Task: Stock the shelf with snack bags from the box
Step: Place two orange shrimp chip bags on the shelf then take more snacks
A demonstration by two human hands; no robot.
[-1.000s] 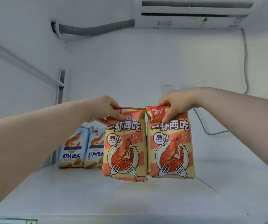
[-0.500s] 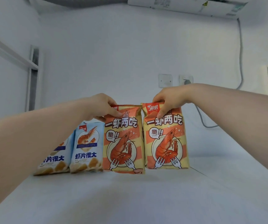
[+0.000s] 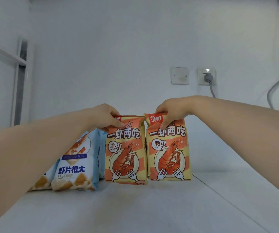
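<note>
While left hand (image 3: 106, 118) and right hand (image 3: 170, 113) each pinch a top seal, two orange prawn-snack bags (image 3: 125, 153) stand side by side toward the white shelf's (image 3: 135, 207) back edge, probably touching down. If let go early they could topple onto the blue shrimp-chip bags (image 3: 76, 169). Smooth shelf, white wall, plugged socket (image 3: 207, 76).

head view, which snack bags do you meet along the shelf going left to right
half-hidden blue bag → blue shrimp-chip bag → first orange prawn bag in left hand → second orange prawn bag in right hand
</note>
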